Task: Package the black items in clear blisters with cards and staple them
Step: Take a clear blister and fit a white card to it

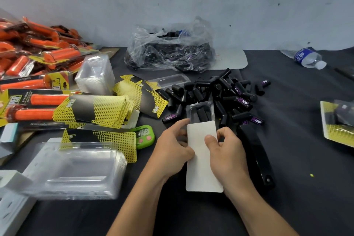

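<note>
Two hands: left hand [172,146] and right hand [227,151] each pinch a side of the white card [200,170], thumbs on top.
Blister [207,104]: holds black items [203,115]; sits at the card's far end, beside the loose pile [226,90].
Advice: feed the card in square, both edges together.

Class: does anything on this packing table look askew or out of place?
The water bottle lies on its side at the far right, unrelated to the packing. The black items sprawl in a loose heap, with strays beside it. Nothing looks damaged.
</note>
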`<action>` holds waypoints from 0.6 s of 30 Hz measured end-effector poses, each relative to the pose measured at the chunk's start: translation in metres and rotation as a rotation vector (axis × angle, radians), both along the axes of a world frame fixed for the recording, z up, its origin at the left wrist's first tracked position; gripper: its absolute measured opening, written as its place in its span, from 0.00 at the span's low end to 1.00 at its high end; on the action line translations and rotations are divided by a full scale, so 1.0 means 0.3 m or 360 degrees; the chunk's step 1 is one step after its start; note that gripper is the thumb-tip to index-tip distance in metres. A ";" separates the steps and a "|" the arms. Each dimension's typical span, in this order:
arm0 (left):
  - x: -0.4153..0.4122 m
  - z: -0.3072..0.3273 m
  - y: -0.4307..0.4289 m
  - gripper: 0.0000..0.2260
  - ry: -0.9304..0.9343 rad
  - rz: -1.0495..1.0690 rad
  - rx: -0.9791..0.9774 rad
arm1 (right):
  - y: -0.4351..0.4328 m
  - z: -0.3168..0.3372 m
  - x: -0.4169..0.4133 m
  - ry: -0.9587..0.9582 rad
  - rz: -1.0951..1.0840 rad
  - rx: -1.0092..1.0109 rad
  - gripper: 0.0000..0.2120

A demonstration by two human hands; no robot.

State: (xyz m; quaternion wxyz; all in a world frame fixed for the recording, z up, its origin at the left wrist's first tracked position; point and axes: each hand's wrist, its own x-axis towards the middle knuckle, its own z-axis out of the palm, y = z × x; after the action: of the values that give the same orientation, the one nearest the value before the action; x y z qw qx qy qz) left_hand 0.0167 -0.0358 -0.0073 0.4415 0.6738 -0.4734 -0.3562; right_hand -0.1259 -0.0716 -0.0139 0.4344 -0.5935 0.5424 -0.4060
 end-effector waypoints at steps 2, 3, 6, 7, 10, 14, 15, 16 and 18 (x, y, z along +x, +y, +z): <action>0.009 0.000 0.002 0.40 0.0071 -0.0092 0.0003 | 0.002 0.004 0.001 -0.0017 -0.0016 -0.0009 0.09; 0.013 -0.002 0.002 0.42 0.0084 -0.0115 0.0001 | 0.002 0.005 0.002 -0.0017 -0.0017 -0.0010 0.09; 0.016 -0.003 0.004 0.43 0.0135 -0.0095 -0.0008 | 0.004 0.009 0.003 -0.0004 -0.0010 -0.0016 0.09; 0.012 -0.002 0.007 0.41 0.0157 -0.0054 -0.0006 | 0.005 0.010 0.002 0.0001 -0.0007 -0.0016 0.09; -0.007 -0.002 0.002 0.29 0.0259 0.0255 0.0012 | 0.006 0.010 0.000 0.0002 0.0039 0.0012 0.10; -0.035 -0.008 -0.022 0.06 0.0022 0.0583 -0.0115 | 0.007 0.009 -0.003 0.0045 0.0125 0.0024 0.13; -0.039 -0.008 -0.024 0.04 -0.0030 0.0608 -0.0165 | 0.006 0.011 -0.005 0.0046 0.0127 0.0031 0.13; -0.042 -0.010 -0.025 0.05 -0.0063 0.0618 -0.0207 | 0.004 0.014 -0.006 0.0049 0.0122 0.0036 0.14; -0.044 -0.016 -0.023 0.07 -0.0109 0.0619 -0.0273 | 0.002 0.021 -0.008 0.0052 0.0124 0.0038 0.15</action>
State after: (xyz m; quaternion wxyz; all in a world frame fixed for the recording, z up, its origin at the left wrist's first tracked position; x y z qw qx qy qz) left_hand 0.0036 -0.0427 -0.0119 0.5412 0.7242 -0.3778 -0.1996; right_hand -0.1282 -0.0709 -0.0077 0.4481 -0.6154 0.5307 -0.3726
